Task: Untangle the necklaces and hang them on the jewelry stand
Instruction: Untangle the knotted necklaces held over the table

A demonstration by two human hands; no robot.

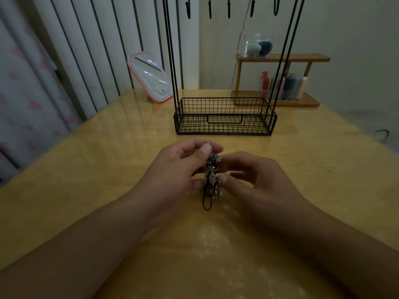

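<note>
Left hand (172, 169) and right hand (257, 180) each pinch the tangled necklaces (211, 178) above the table (86, 169). The stand (224, 117) is beyond them, hooks bare.

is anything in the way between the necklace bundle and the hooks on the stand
Nothing visible blocks it. The tangled necklaces sit between both hands, with bare table up to the jewelry stand; its hooks hang empty.

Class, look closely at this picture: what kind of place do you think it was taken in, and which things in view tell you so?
Probably a dressing or vanity table in a home, perhaps a bedroom. Clues: a pink tabletop mirror, a wooden shelf holding a jar of makeup sponges, and a black wire jewelry stand on the yellow table.
</note>
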